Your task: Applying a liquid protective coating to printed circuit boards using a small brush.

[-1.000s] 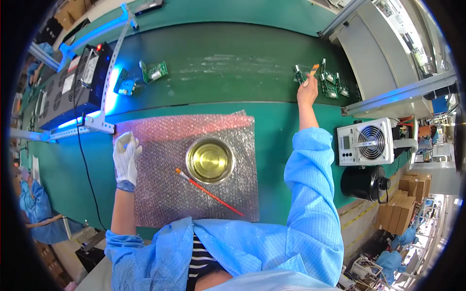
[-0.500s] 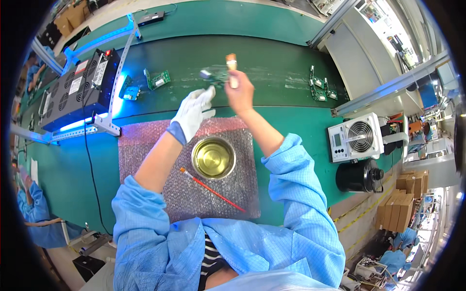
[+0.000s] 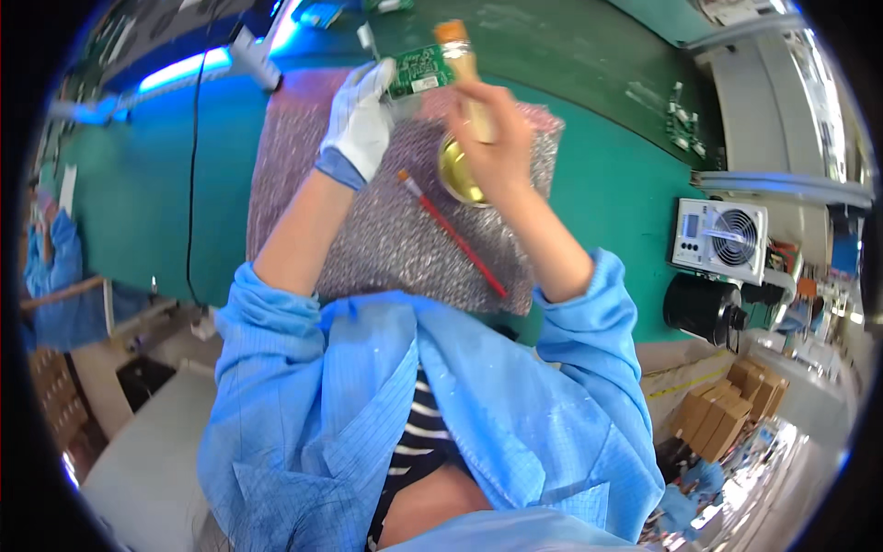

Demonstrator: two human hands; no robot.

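Note:
My left hand [image 3: 361, 120], in a white glove with a blue cuff, is closed on the edge of a green circuit board [image 3: 418, 74]. My bare right hand [image 3: 495, 138] grips the pale handle of a wide brush [image 3: 457, 51]. The brush's orange bristles point away from me, and its metal band is close to the board's right edge; I cannot tell whether they touch. Below my right hand, a round metal bowl [image 3: 452, 175] of yellowish liquid is partly hidden. A thin red-handled brush [image 3: 457, 237] lies beside it.
A sheet of bubble wrap [image 3: 368, 235] lies under the bowl on the green bench [image 3: 607, 184]. More circuit boards [image 3: 682, 124] sit at the far right. A white fan unit [image 3: 720, 237] and a black canister [image 3: 704, 310] stand at the right edge. A black cable [image 3: 194, 175] hangs at left.
The view has tilted toward my body and turned. My hands have come nearer over the bubble wrap, with the board raised and its face now plainly visible. The wide brush stays in my right hand.

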